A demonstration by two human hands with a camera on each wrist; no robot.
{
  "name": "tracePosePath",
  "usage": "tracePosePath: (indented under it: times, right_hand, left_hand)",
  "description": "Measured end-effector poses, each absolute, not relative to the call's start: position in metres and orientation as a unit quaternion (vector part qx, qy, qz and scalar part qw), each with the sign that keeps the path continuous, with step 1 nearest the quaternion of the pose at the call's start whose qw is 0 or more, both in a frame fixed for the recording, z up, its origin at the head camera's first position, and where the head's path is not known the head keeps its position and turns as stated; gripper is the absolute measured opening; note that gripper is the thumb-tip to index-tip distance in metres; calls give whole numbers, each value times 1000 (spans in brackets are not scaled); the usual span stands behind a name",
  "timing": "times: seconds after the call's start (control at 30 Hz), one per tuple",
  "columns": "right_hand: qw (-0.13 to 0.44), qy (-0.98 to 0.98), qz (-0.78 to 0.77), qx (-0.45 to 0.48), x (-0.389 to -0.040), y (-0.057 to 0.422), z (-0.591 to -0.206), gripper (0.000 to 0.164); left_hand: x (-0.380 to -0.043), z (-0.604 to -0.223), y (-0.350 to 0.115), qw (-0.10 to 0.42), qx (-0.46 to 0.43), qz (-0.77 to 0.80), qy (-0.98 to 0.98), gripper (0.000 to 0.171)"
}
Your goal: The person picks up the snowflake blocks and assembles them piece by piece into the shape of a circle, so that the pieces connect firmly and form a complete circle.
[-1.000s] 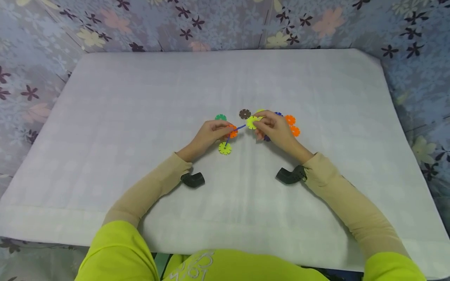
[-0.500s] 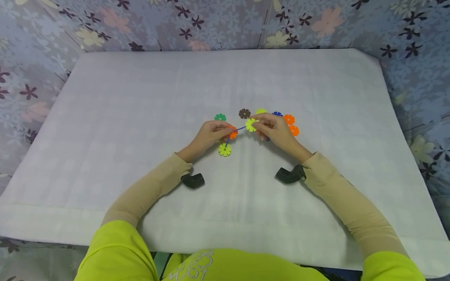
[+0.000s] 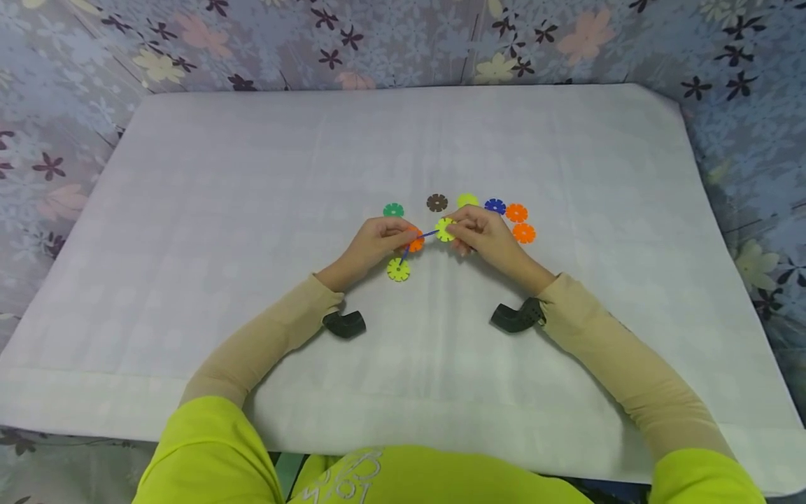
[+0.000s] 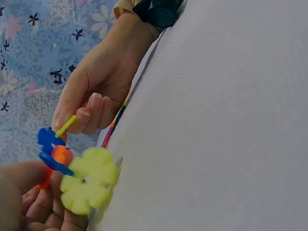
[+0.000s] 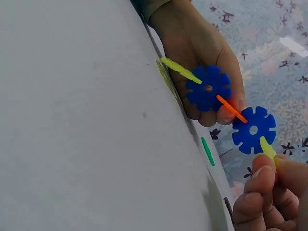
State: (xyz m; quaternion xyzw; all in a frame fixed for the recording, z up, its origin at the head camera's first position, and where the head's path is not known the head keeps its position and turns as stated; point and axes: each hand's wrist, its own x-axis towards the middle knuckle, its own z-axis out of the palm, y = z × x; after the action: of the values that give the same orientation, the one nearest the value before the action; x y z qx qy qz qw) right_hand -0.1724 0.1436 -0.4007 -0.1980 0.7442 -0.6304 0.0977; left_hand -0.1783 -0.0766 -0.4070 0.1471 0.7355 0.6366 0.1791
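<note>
My left hand pinches an orange notched disc, a snowflake-shaped building piece. Slotted into it are two blue discs, a lower blue disc and an upper blue disc, seen face-on in the right wrist view. A yellow disc hangs from the lower one, nearest the body. Between thumb and fingers, my right hand grips a second yellow disc, its edge at the rim of the upper blue disc. The joined pieces are held over the white table; the left fingers partly cover the orange disc.
Loose discs lie behind the hands on the white-covered table: green, brown, yellow, blue and two orange ones on the right. A black wrist device sits at each cuff.
My right hand has shifted slightly left and toward the body with its yellow disc, bringing it against the blue disc's end. My left hand keeps its grip almost in place.
</note>
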Motion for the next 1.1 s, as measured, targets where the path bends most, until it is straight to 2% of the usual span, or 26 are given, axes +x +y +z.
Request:
tracePosePath:
  times: [0.17,0.37,0.53,0.77,0.87,1.1]
  right_hand:
    - [110,740,-636,-191,-165,139,-385,16]
    - [105,747,-628,-191,-163,137,-385,16]
    - [85,765,-607,-200,-162,136,-384,18]
    - [61,780,-594,-188,-161,134,-383,29]
    - [53,766,-605,-209,-162,133,-384,31]
    - [16,762,-602,-238,-167,134,-396,16]
  left_hand:
    - [-178,-408,-77,175,165,636,733,17]
    - [-178,-407,-78,179,169,626,740,16]
    - [-178,-408,-77,175,170,625,741,16]
    - [-176,-411,-76,226,180,677,676,11]
    - [-176,-410,-75,229,177,680,673,12]
    - [-178,-405,-68,214,189,610,739,18]
